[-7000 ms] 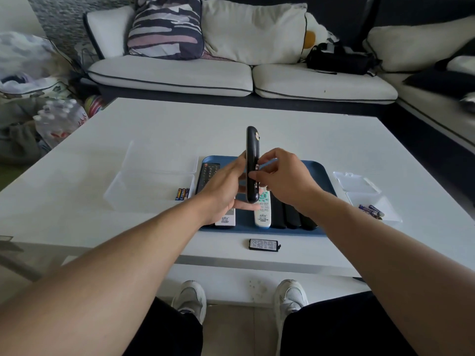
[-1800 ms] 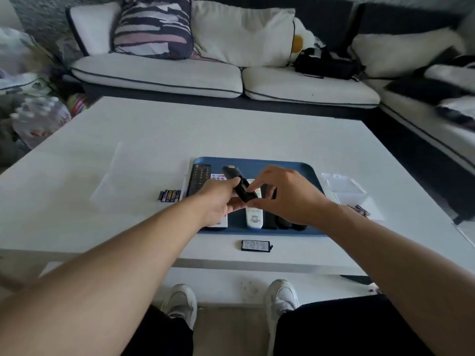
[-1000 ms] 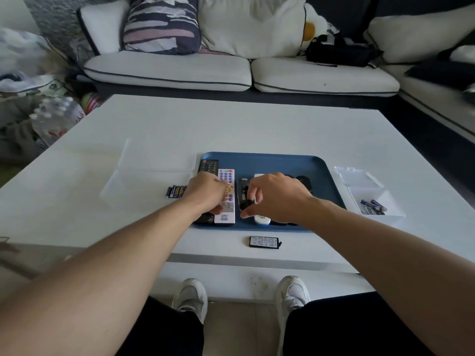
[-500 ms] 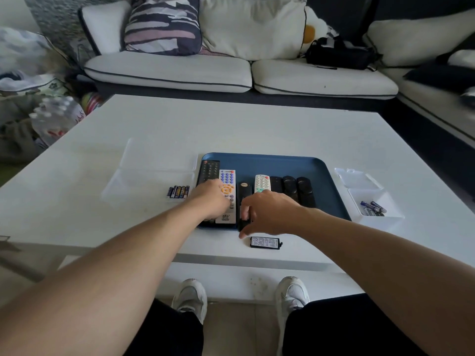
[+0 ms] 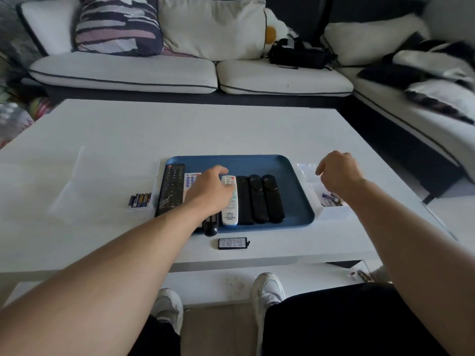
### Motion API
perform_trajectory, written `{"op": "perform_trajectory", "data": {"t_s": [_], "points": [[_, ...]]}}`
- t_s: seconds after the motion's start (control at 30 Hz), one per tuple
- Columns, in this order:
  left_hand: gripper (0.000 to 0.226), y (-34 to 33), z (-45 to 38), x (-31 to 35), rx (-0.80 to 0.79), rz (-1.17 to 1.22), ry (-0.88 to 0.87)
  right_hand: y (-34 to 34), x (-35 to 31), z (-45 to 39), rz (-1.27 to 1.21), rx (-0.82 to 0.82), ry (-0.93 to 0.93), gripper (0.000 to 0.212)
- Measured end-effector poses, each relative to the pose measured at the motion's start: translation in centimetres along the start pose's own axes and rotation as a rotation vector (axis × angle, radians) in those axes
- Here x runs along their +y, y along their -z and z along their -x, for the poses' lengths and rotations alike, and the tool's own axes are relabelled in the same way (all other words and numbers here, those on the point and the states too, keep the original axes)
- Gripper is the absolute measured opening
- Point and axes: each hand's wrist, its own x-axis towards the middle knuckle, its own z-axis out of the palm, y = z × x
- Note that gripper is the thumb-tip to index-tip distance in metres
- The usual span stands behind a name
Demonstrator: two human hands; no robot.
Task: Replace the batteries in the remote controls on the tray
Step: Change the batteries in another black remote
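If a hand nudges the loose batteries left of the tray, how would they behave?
The batteries look cylindrical and lie on their sides in a row, so they would probably roll. Being small, they would likely scatter across the smooth table.

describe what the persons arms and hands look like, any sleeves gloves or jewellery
Both forearms are bare up to the frame edge, with no sleeves in view. The left hand and the right hand wear no gloves, and no rings, watch or bracelet show.
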Motion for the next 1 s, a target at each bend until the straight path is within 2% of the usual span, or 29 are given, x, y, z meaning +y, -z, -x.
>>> {"op": "perform_trajectory", "data": {"t_s": [0.07,0.17,0.3,0.47,0.57,0.67,0.8,0.93,1.0], "points": [[0.038,-0.8,-0.3,0.8,-0.002,0.043,-0.044,-0.8,2.5,-0.4,0.085,-0.06,-0.042,0.018],[0.033,-2.0,-0.9,1.8,0.007,0.078,-0.121,-2.2,3.9,-0.5,0.232,-0.181,0.012,0.021],[0.029,-3.1,-1.2,3.0,0.022,0.091,-0.211,-2.2,3.0,0.0,0.216,-0.288,-0.018,0.016],[0.026,-4.5,-1.8,3.9,0.025,0.092,-0.243,-3.5,3.3,-0.5,0.315,-0.351,0.057,0.023],[0.025,-5.2,-2.1,4.0,0.019,0.094,-0.244,-3.7,3.3,-0.6,0.292,-0.347,0.069,0.013],[0.024,-5.7,-2.3,4.2,0.016,0.108,-0.255,-3.5,3.3,-0.6,0.242,-0.34,0.037,0.024],[0.025,-5.8,-2.4,4.3,0.024,0.118,-0.253,-2.0,3.7,-1.2,0.106,-0.272,-0.009,0.004],[0.025,-5.8,-2.4,4.3,0.017,0.134,-0.247,-1.6,4.7,-1.6,0.051,-0.216,-0.033,0.02],[0.025,-6.0,-2.3,4.5,0.019,0.138,-0.243,-1.7,4.5,-1.1,0.065,-0.227,-0.045,0.02]]}}
